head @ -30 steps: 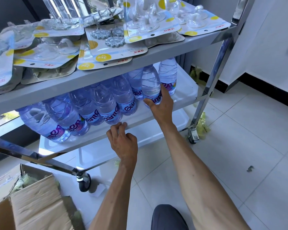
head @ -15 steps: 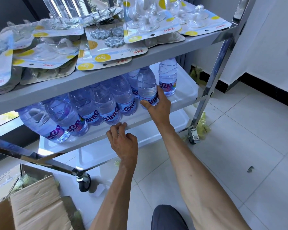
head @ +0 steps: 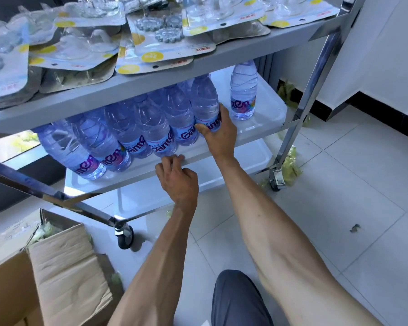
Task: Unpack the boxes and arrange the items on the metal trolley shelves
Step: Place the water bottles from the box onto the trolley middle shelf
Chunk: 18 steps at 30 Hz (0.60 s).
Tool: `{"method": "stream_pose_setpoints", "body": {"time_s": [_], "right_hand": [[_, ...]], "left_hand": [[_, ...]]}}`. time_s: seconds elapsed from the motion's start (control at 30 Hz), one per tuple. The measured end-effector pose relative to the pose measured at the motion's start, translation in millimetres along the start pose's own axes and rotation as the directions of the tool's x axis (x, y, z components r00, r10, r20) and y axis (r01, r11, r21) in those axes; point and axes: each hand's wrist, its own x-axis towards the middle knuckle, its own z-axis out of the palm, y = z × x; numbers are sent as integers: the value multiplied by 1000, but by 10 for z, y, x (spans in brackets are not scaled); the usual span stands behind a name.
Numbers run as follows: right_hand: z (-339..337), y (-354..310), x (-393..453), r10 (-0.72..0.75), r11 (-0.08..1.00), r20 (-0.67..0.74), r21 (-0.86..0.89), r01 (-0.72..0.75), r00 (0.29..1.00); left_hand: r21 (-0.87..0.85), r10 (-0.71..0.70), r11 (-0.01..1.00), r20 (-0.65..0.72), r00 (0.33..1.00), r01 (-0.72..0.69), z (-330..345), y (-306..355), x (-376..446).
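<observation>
We are crouching at the trolley [head: 299, 109], largest thing here, its middle shelf [head: 264, 124] lying under both our grips. A box [head: 57, 274] is sitting open on the floor, below and left of our left grip. Blister packs [head: 151, 45] are lying piled on the top shelf, above both grips. A row of bottles [head: 151, 132] is standing on the middle shelf, running left from our right grip and just behind the left one. Our right grip [head: 218, 135] is curling round the row's end bottle [head: 205, 104], thumb on its label, fingers behind it. One lone bottle [head: 243, 92] is standing just right of that grip, apart from it. Our left grip [head: 178, 180] is hooking its curled fingers over the shelf's front edge.
</observation>
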Motion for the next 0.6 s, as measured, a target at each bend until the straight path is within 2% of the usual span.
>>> {"method": "stream_pose_setpoints", "body": {"time_s": [0.23,0.33,0.4,0.47,0.5,0.53,0.6], "right_hand": [[11,-9,-36,43,999,-16,-6,-43,999],[37,-16,-55,55,997,-5,-60,-55,998],[55,-20,-87,126,991,-171,-14,-130,977],[18,-19,-67,154,985,-458,0,-173,876],[-26,1,-10,137,982,-550,-33,-185,824],[-73,30,73,119,977,-581,-76,-199,805],[-133,83,240,141,952,-526,-161,-261,839]], "left_hand": [[12,-20,1000,29,999,19,-12,-3,-7],[11,-24,1000,42,999,23,-41,-2,-9],[20,-15,1000,51,999,14,-59,-14,-4],[20,-9,1000,66,998,8,-71,-31,-4],[17,-14,1000,74,997,13,-71,-34,-4],[14,-21,1000,80,997,20,-69,-33,0],[12,-24,1000,81,996,23,-65,-41,2]]}}
